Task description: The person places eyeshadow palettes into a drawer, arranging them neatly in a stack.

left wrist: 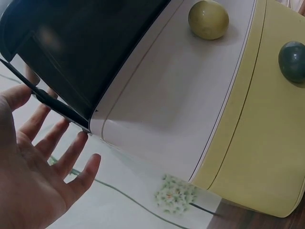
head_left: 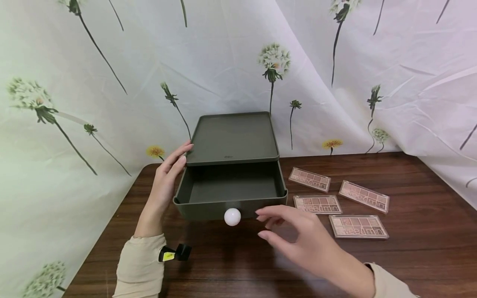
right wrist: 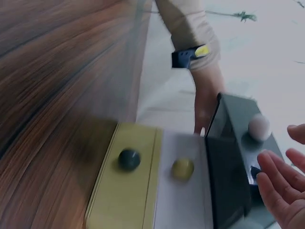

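Flanking a drawer (head_left: 231, 190) near the tabletop's (head_left: 421, 194) back edge
Spread left hand (head_left: 167, 179) touches casing (head_left: 232, 137); half-spread right hand (head_left: 308, 242) holds nothing.

Left hand (head_left: 166, 179) spread; right hand (head_left: 305, 236) loosely curved, thumb apart.

Drawer (head_left: 205, 211) of smooth matt plastic, round knob (head_left: 232, 217) glossy, eyeshadow palettes (head_left: 358, 227) in shiny clear plastic, wood-grained tabletop (head_left: 428, 198) with soft sheen, creased cloth backdrop (head_left: 231, 62)
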A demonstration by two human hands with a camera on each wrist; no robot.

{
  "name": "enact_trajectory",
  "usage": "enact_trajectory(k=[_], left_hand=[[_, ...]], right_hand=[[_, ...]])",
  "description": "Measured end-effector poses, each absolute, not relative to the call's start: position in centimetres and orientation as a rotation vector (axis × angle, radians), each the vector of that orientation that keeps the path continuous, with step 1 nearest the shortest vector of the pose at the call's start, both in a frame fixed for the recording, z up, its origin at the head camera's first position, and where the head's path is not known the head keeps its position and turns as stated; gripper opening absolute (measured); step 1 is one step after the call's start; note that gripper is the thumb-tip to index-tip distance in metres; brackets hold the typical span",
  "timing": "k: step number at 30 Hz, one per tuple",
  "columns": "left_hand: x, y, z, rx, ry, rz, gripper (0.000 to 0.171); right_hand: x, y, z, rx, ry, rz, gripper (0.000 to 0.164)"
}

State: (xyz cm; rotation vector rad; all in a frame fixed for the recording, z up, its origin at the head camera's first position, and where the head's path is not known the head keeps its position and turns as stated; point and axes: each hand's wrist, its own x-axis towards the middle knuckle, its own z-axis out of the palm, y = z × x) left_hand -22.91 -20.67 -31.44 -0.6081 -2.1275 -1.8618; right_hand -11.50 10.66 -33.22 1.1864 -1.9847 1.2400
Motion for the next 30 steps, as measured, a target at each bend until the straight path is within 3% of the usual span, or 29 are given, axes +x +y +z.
enact_trajectory(k=[12, 19, 30], left_hand=[[-22.9, -20.8, -31.4, -0.599, -2.135, -1.849, 0.041], [-23.0, -20.8, -31.5, -0.603, -2.138, -1.840, 0.041], [-23.0, -20.8, -31.5, -0.613, -2.132, -1.840, 0.041]], right_hand=[[-13.2, 18.6, -35.5, 1.091, -2.036, 1.062, 0.027], [-13.7, 23.3, -36.5, 0.974, -2.331, 0.982, 0.049], [-15.4, 29.7, -39.6, 0.981, -2.484, 0.905, 0.052]])
